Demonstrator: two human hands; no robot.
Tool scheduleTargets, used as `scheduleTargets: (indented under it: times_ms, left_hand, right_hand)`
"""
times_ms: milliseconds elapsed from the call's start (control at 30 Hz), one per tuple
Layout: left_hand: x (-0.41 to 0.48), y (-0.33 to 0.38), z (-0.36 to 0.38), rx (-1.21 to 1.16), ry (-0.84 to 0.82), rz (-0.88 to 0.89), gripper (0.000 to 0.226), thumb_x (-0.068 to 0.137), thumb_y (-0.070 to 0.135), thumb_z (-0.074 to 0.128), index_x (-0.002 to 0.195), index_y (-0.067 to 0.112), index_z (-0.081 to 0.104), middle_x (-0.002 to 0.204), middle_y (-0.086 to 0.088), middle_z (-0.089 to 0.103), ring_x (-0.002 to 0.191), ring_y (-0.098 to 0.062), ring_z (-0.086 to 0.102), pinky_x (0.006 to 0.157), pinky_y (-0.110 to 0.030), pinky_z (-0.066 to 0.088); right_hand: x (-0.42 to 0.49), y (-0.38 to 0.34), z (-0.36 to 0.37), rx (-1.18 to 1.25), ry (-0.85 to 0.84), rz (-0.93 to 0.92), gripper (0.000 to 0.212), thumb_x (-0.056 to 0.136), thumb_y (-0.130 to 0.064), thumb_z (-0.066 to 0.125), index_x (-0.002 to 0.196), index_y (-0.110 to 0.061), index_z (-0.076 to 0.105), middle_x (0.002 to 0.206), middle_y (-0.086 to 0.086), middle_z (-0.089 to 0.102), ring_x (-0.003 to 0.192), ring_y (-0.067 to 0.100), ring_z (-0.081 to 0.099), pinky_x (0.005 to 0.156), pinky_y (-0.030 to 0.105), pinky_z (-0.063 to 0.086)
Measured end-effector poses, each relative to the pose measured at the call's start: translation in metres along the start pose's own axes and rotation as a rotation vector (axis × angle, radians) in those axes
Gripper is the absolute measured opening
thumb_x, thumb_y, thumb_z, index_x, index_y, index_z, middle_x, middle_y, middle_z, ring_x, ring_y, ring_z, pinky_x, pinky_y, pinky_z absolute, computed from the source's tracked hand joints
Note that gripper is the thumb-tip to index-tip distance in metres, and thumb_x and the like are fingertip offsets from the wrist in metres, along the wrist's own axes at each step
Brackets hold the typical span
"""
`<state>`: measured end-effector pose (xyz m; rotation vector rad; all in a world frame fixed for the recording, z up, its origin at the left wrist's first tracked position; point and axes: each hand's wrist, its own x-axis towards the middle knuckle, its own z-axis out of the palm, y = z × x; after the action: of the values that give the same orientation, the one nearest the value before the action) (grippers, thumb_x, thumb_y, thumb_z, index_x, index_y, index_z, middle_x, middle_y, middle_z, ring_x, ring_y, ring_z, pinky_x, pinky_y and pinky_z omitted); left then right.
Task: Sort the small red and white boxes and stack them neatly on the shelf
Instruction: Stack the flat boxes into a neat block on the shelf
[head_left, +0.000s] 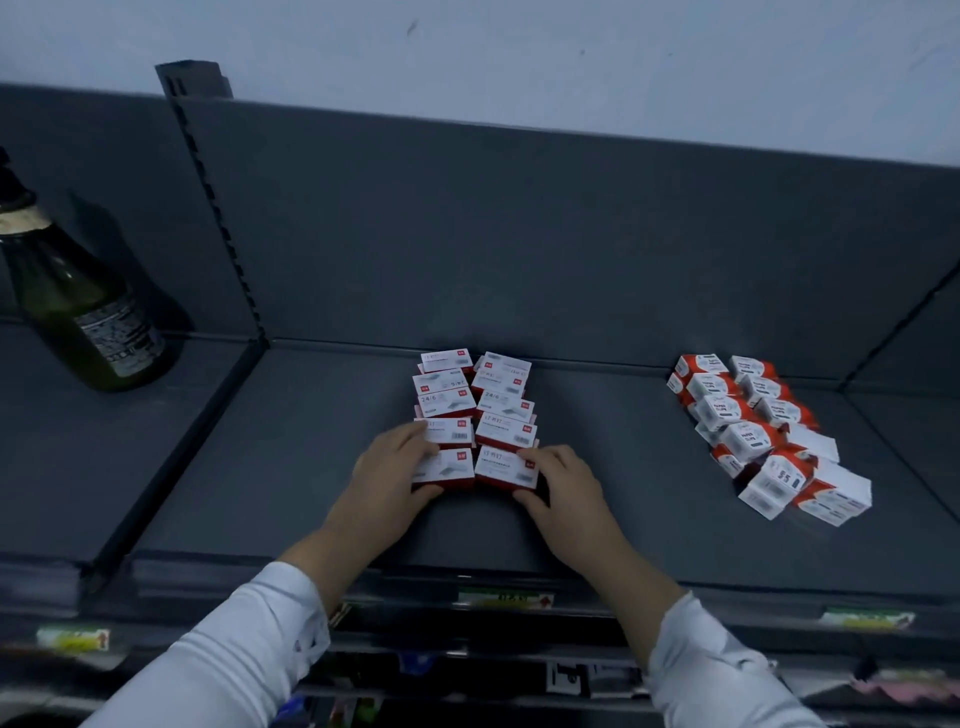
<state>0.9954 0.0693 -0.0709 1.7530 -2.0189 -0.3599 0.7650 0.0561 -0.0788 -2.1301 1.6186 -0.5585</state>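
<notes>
Gripping w/ both hands at frame centre: left hand (392, 470) lies over the left side of the left front box (452, 465), fingers (415, 434) reaching up onto the box behind it, thumb against the front face. Right hand (566, 491) pinches the right front box (501, 467), its fingers curled on the top right corner, thumb at the front lower edge. Both boxes sit side by side, touching, at the near end of the centre group (447, 382): red & white boxes in 2 columns running back toward the rear panel (519, 234), stacked approx. 2 high, lying flat on the dark grey shelf (311, 467). Well apart, at mid right of the frame, a 2nd group (748, 441) of red & white boxes, also 2 rows, looser, several tilted at the near end. Green bottle (78, 312) stands upper left on the next shelf section, past the divider. Price tags (506, 598) along the shelf's front edge, blurred. White sleeves (249, 639) at bottom.
</notes>
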Motion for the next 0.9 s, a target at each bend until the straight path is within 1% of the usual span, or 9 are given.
scheduleTargets:
  times_ms: [67,167,267,333,433,533,700,800,900]
  left_hand:
    - [0.003,-0.003,-0.003,-0.020,0.004,0.012,0.048,0.078,0.027,0.080,0.121,0.016,0.062,0.141,-0.001,0.047,0.131,-0.023,0.039,0.108,-0.037,0.032]
    - [0.003,-0.002,-0.010,-0.107,0.028,0.043,0.047,0.078,0.031,0.079,0.120,0.025,0.061,0.134,0.009,0.048,0.125,-0.014,0.034,0.104,-0.033,0.031]
    - [0.004,0.003,-0.026,-0.362,-0.003,0.019,0.038,0.080,0.024,0.078,0.108,0.036,0.054,0.121,0.021,0.052,0.113,-0.003,0.047,0.093,-0.020,0.040]
    - [0.005,0.008,-0.038,-0.535,-0.090,-0.031,0.039,0.080,0.015,0.078,0.101,0.038,0.055,0.114,0.023,0.059,0.102,0.004,0.058,0.084,-0.015,0.050]
    - [0.006,0.012,-0.050,-0.695,-0.128,-0.065,0.046,0.077,0.004,0.079,0.097,0.040,0.060,0.109,0.011,0.065,0.098,-0.007,0.066,0.086,-0.031,0.057]
    - [0.005,0.017,-0.060,-0.793,-0.111,-0.079,0.050,0.074,-0.003,0.079,0.093,0.040,0.063,0.107,0.002,0.067,0.096,-0.017,0.069,0.087,-0.040,0.058]
    - [-0.003,0.028,-0.071,-0.878,-0.083,-0.092,0.047,0.075,-0.008,0.076,0.105,0.027,0.065,0.106,0.001,0.070,0.095,-0.017,0.069,0.087,-0.035,0.058]
    - [-0.009,0.035,-0.080,-0.930,-0.073,-0.073,0.047,0.077,-0.009,0.074,0.108,0.025,0.065,0.108,0.002,0.071,0.101,-0.013,0.069,0.085,-0.027,0.057]
    - [-0.014,0.043,-0.089,-0.969,-0.074,-0.048,0.047,0.076,-0.006,0.076,0.109,0.027,0.065,0.107,0.004,0.072,0.100,-0.011,0.068,0.081,-0.024,0.057]
  right_hand:
    - [-0.001,-0.002,-0.004,0.014,0.012,0.019,0.044,0.092,-0.026,0.066,0.133,-0.027,0.052,0.129,-0.007,0.048,0.117,0.014,0.042,0.100,0.034,0.033]
    - [-0.002,-0.005,-0.015,0.086,0.027,0.013,0.040,0.090,-0.025,0.069,0.125,-0.037,0.053,0.123,-0.017,0.046,0.116,0.006,0.037,0.094,0.029,0.025]
    - [-0.003,-0.011,-0.027,0.315,0.082,-0.004,0.047,0.084,-0.012,0.074,0.112,-0.044,0.052,0.119,-0.019,0.054,0.115,0.008,0.051,0.100,0.025,0.038]
    - [-0.004,-0.018,-0.035,0.528,0.063,0.008,0.052,0.082,0.005,0.071,0.109,-0.036,0.056,0.114,-0.012,0.063,0.110,0.011,0.062,0.096,0.023,0.047]
    - [-0.007,-0.028,-0.047,0.752,0.015,0.007,0.046,0.082,0.017,0.065,0.111,-0.018,0.057,0.106,-0.002,0.070,0.104,0.012,0.067,0.089,0.024,0.053]
    - [-0.012,-0.040,-0.056,0.846,0.008,0.012,0.043,0.081,0.020,0.063,0.111,-0.010,0.056,0.101,-0.003,0.073,0.101,0.009,0.068,0.085,0.022,0.053]
    - [-0.024,-0.055,-0.066,0.959,0.025,0.032,0.039,0.082,0.011,0.067,0.115,-0.007,0.058,0.105,0.002,0.074,0.101,0.012,0.069,0.083,0.022,0.055]
    - [-0.032,-0.064,-0.071,0.981,0.088,0.005,0.040,0.077,-0.007,0.071,0.115,-0.011,0.060,0.107,0.002,0.074,0.104,0.017,0.069,0.088,0.030,0.057]
    - [-0.038,-0.073,-0.077,1.036,0.128,-0.010,0.047,0.073,-0.010,0.070,0.118,-0.016,0.058,0.108,0.004,0.074,0.104,0.019,0.069,0.088,0.029,0.057]
